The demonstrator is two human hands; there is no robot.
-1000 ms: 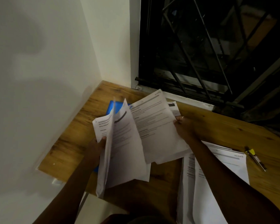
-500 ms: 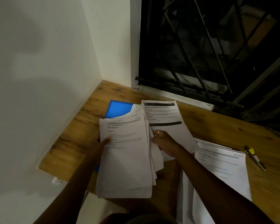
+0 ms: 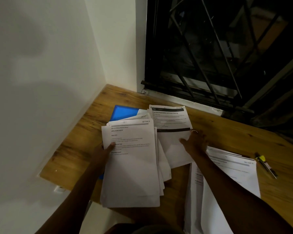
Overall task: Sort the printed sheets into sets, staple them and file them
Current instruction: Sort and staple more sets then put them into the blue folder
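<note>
My left hand [image 3: 103, 152] grips a thick stack of printed sheets [image 3: 132, 166] by its left edge, thumb on the top page headed "Section 3". The stack hangs over the near edge of the wooden desk [image 3: 227, 132]. To its right lies a single sheet with a dark header bar [image 3: 170, 120]; my right hand [image 3: 195, 142] rests on its lower half with the fingers spread flat. A blue folder [image 3: 123, 112] shows from under the stack at the far left. Another pile of printed sheets [image 3: 230, 179] lies at the right, partly under my right forearm.
A pen with a yellow clip [image 3: 265, 163] lies on the desk at the far right. White walls meet in the corner at the left. A dark barred window [image 3: 218, 48] runs behind the desk. No stapler is in view.
The raised, fanned sheets have come down into one stack in my left hand. My right hand let go of its sheet and moved right onto the dark-header sheet.
</note>
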